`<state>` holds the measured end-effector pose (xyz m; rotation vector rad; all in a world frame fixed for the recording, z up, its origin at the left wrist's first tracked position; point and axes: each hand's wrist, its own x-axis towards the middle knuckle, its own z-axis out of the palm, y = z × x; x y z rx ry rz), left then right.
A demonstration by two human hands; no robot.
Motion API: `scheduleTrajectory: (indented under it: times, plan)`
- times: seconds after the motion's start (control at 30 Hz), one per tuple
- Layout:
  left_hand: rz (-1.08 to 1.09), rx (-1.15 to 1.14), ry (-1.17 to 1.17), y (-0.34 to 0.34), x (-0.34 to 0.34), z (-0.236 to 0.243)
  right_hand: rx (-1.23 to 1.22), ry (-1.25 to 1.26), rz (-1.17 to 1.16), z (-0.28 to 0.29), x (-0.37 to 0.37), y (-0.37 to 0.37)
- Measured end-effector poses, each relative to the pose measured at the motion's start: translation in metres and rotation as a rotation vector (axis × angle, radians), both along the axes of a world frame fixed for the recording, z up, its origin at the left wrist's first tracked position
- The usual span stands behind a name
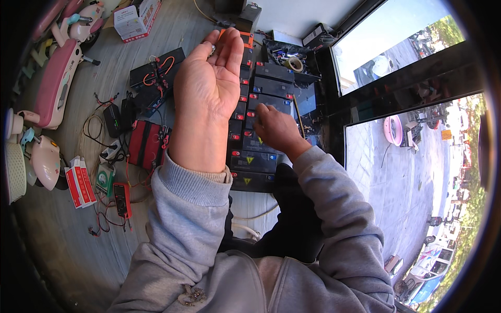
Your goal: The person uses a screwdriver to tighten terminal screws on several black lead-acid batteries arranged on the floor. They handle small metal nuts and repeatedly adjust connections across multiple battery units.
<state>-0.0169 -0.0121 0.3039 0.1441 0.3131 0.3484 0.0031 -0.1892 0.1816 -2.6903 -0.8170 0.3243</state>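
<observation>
My left hand (211, 86) is raised palm up, its fingers bent into a cup. Small shiny metal pieces (213, 48) show between the thumb and fingers; their exact kind is too small to tell. Below it stand black batteries (274, 72) in two close rows, with red and blue marks at their terminals. Over the right-hand row, my right hand (279, 128) is closed, thumb and fingers drawn together near a battery's terminal edge. Whatever those fingertips hold is hidden. Yellow warning triangles mark the nearer batteries (254, 163).
At the left lie a red-and-black multimeter (122, 200), a red battery pack (146, 143), a charger (111, 121) with tangled cables and a red-and-white box (80, 183). A tray of tools with a tape roll (295, 64) sits beyond the batteries. Glass doors line the right.
</observation>
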Motion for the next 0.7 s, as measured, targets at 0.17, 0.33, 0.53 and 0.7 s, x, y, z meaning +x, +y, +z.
scheduleTrajectory:
  times: [0.17, 0.33, 0.53, 0.7]
  plan:
    - [-0.011, -0.024, 0.007, 0.0003, -0.0002, 0.0004, -0.053, -0.05, -0.055, 0.0006, 0.0016, -0.0015]
    - [-0.005, -0.013, 0.065, -0.0013, 0.0022, 0.0014, -0.119, 0.034, 0.01, 0.0005, 0.0031, -0.0007]
    - [-0.072, 0.004, 0.014, -0.0005, 0.0016, -0.0006, 0.067, -0.064, 0.043, 0.0014, -0.0012, -0.0018]
    - [-0.099, 0.014, 0.013, -0.004, 0.0024, -0.0006, -0.166, 0.051, 0.005, 0.0041, 0.0003, 0.0003]
